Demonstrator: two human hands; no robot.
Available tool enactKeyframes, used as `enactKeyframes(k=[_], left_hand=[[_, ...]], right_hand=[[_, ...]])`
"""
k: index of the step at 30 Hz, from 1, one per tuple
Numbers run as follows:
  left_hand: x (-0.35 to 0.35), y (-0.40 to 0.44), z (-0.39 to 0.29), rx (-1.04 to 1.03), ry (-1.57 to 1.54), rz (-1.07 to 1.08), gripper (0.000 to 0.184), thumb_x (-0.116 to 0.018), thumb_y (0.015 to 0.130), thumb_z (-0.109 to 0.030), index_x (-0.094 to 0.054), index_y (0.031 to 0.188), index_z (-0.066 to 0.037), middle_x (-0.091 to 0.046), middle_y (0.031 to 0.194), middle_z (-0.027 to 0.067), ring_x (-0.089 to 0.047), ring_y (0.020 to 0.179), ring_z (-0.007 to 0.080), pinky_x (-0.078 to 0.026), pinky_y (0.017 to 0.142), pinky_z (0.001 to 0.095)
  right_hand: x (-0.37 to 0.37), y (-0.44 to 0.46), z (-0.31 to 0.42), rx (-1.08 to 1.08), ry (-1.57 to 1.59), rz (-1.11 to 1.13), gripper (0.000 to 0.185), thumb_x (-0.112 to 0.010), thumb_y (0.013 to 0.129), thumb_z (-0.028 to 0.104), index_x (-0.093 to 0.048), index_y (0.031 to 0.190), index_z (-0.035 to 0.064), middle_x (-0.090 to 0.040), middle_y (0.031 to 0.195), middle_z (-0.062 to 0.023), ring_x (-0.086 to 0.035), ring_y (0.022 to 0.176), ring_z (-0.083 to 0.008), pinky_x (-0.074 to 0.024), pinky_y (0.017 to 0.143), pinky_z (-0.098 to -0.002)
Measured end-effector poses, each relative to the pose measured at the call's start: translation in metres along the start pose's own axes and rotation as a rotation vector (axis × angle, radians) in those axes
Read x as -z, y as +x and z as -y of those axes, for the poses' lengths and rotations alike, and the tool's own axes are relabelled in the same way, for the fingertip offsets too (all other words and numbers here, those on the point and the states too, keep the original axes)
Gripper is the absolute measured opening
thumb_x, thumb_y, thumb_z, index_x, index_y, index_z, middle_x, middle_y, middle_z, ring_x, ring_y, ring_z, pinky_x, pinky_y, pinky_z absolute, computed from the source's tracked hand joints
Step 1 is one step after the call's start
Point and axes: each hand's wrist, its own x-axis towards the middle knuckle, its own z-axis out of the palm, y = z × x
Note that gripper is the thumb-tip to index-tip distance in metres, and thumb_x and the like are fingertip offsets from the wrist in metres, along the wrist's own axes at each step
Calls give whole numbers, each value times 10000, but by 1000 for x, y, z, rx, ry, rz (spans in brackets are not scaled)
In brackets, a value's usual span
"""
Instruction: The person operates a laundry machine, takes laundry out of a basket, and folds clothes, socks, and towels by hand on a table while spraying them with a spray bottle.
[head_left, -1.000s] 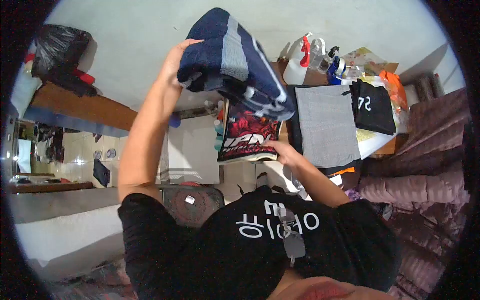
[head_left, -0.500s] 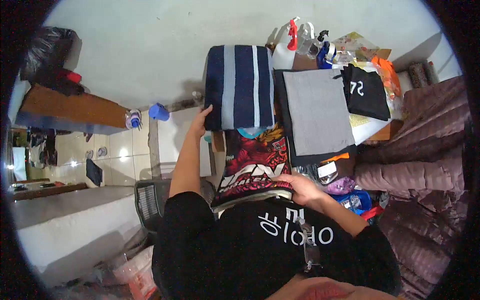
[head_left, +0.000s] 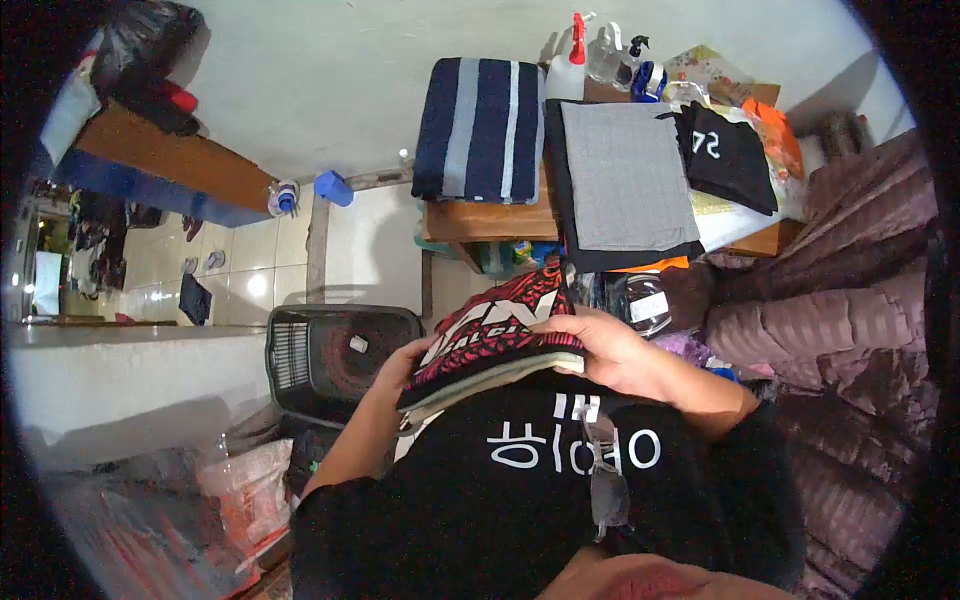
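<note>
Close to my chest, a stack of folded shirts (head_left: 500,335) is held between my two hands, a red and black printed one on top and pale cloth edges showing below. My left hand (head_left: 405,365) grips its left side, with the fingers partly hidden. My right hand (head_left: 600,345) is closed on the right edge, thumb on top. Beyond the stack, a folded navy towel (head_left: 482,130) with grey and white stripes lies on a wooden table (head_left: 490,222). To its right are a folded grey cloth (head_left: 630,180) on black cloth and a folded black garment (head_left: 730,160).
Spray bottles (head_left: 575,60) stand at the table's back, near an orange bag (head_left: 775,135). A dark plastic basket (head_left: 340,355) sits on the floor at left, with a blue cup (head_left: 333,187) farther back. Purple striped bedding (head_left: 830,330) fills the right side.
My left hand has let go of the striped towel, which now rests on the table, and has come back to the shirt stack. The stack is now nearer my chest and tilted.
</note>
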Motion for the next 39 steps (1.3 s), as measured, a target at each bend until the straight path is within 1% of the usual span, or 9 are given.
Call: enactKeyframes(k=[6, 9, 12, 13, 15, 16, 20, 28, 39], left_hand=[[-62, -62, -38, 118, 212, -100, 244, -592, 748, -189, -629, 895, 2, -662, 808, 146, -653, 659, 256, -555, 633, 392], [-130, -112, -49, -556, 753, -183, 288, -579, 780, -140, -583, 1047, -32, -605, 1034, 116, -599, 874, 180, -485, 802, 326], [-150, -72, -139, -669, 820, -152, 259, -570, 788, -273, -644, 907, -55, -658, 838, 91, -623, 616, 167, -523, 617, 298], [-158, -64, -153, -1101, 923, 2, 247, -562, 799, -236, -634, 930, -40, -656, 866, 85, -626, 644, 162, -523, 633, 300], [-184, -50, -211, -1031, 832, 151, 232, -546, 814, -144, -600, 983, 6, -647, 926, 90, -635, 710, 168, -530, 664, 309], [-202, -42, -256, -542, 647, 125, 234, -537, 818, -87, -576, 1013, 38, -639, 958, 102, -642, 747, 179, -537, 680, 315], [-228, 19, -315, -777, 653, 554, 268, -549, 810, -70, -526, 1056, 33, -634, 936, 114, -640, 747, 182, -549, 697, 295], [-62, 269, -322, -688, 1098, 252, 670, -688, 636, -50, -396, 1237, 3, -591, 1057, 96, -583, 890, 207, -441, 842, 338], [-67, 267, -295, -785, 1024, 13, 667, -770, 674, -190, -390, 1173, 38, -587, 1007, 129, -578, 884, 185, -476, 780, 316]], right_hand=[[-10, -18, 27, 12, -209, 72, 186, -640, 793, 162, -617, 924, 33, -658, 795, -75, -624, 600, -139, -452, 424, -239], [-36, -24, 68, 159, -195, 63, 210, -635, 795, 155, -595, 949, 19, -652, 761, -87, -618, 568, -152, -465, 405, -251], [-54, -17, 130, 378, -291, 156, 196, -624, 795, 156, -623, 928, 12, -648, 772, -80, -637, 617, -151, -475, 418, -258], [-56, -13, 157, 453, -345, 253, 210, -601, 813, 166, -628, 945, 6, -656, 811, -89, -643, 664, -158, -501, 488, -258], [-74, -9, 191, 626, -429, 252, 247, -570, 837, 178, -627, 987, -10, -663, 878, -108, -650, 741, -165, -530, 601, -263], [-86, -7, 202, 727, -464, 154, 267, -561, 845, 181, -620, 1012, -19, -662, 907, -116, -649, 771, -164, -534, 645, -268], [-81, 44, 239, 796, -374, 132, 281, -591, 821, 142, -603, 1027, -48, -659, 946, -112, -643, 819, -163, -525, 747, -288], [34, 254, 168, 534, -330, -123, 518, -644, 757, 56, -445, 1235, 35, -570, 1134, -82, -525, 1047, -190, -390, 935, -342], [66, 297, 160, 632, -484, -357, 537, -641, 760, 37, -367, 1215, -43, -570, 1077, -135, -569, 937, -194, -462, 830, -309]])
